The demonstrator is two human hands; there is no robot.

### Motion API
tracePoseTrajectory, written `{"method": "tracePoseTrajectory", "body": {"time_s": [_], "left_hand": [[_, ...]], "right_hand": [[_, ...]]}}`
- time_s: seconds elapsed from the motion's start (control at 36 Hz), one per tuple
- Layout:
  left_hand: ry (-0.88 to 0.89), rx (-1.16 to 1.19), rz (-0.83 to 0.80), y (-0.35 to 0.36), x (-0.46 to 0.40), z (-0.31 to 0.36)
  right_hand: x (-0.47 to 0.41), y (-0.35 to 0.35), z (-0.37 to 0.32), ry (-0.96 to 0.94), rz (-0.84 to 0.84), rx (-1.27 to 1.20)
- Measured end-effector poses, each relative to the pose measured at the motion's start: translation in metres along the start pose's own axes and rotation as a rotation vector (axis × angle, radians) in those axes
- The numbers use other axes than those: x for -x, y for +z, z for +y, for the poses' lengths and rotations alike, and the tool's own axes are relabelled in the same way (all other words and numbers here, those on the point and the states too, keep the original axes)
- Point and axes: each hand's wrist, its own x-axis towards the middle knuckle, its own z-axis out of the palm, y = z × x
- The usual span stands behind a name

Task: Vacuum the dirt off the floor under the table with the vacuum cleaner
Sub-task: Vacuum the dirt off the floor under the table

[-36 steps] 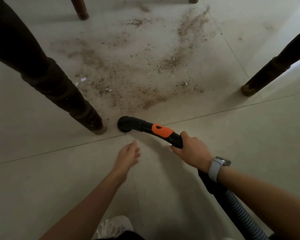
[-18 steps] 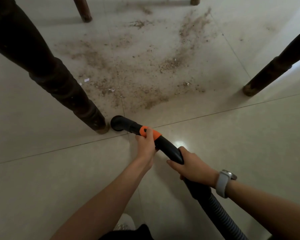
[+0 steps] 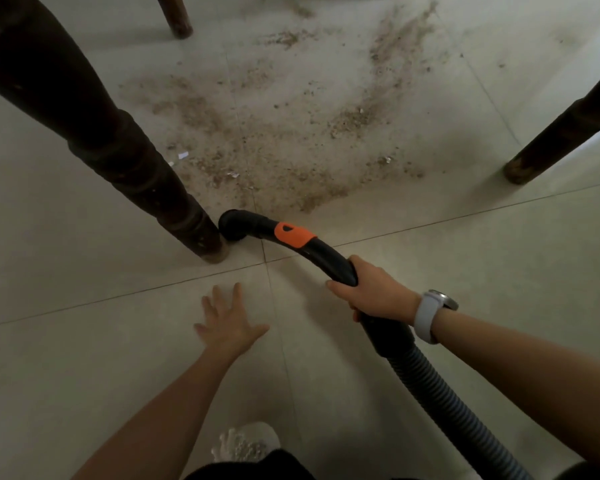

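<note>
Left hand (image 3: 230, 323) is coming off the curved black vacuum wand with its orange collar (image 3: 284, 240), now spread flat, holding nothing. Right hand (image 3: 373, 292) is gripping it, nozzle pointing forward-left; scattered brown dirt (image 3: 291, 150) is lying just beyond.

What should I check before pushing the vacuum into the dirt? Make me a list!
1. Right hand grips the vacuum handle: ok.
2. Left hand is free, fingers spread over the floor, clear of the nozzle's path: ok.
3. Nozzle aims at the dirt: not ok, it sits beside the near table leg, at the dirt's edge.
4. Nozzle clear of that leg: cannot tell, they look very close or touching.
5. Hose is free, no kinks in the visible part: ok.
6. Vacuum switched on: cannot tell.
</note>
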Motion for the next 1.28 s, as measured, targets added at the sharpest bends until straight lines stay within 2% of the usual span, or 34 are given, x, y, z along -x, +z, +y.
{"method": "tracePoseTrajectory", "body": {"time_s": [0.11, 0.28, 0.44, 0.69, 0.89, 1.08, 1.22, 1.28], "left_hand": [[0.028, 0.014, -0.019, -0.001, -0.002, -0.006], [-0.007, 0.015, -0.018, 0.003, -0.002, -0.001], [-0.020, 0.007, -0.014, 0.003, -0.003, 0.002], [0.005, 0.014, -0.014, 0.004, -0.004, 0.000], [-0.028, 0.001, -0.022, 0.002, -0.002, 0.003], [-0.027, 0.030, 0.001, 0.004, -0.001, 0.008], [0.041, 0.008, 0.016, 0.010, 0.004, 0.039], [0.103, -0.007, -0.009, 0.014, 0.008, 0.052]], "right_hand": [[0.000, -0.007, 0.007, 0.049, -0.023, 0.012], [-0.033, -0.013, -0.037, -0.031, -0.051, 0.112], [-0.049, 0.005, -0.064, -0.054, -0.077, 0.096], [-0.030, -0.024, -0.028, -0.009, 0.095, 0.171], [-0.015, -0.010, -0.018, -0.003, 0.062, 0.168], [0.017, -0.035, 0.013, 0.104, 0.190, 0.183], [0.038, -0.025, 0.033, 0.060, 0.218, 0.433], [0.043, -0.036, 0.041, 0.100, 0.241, 0.431]]}}
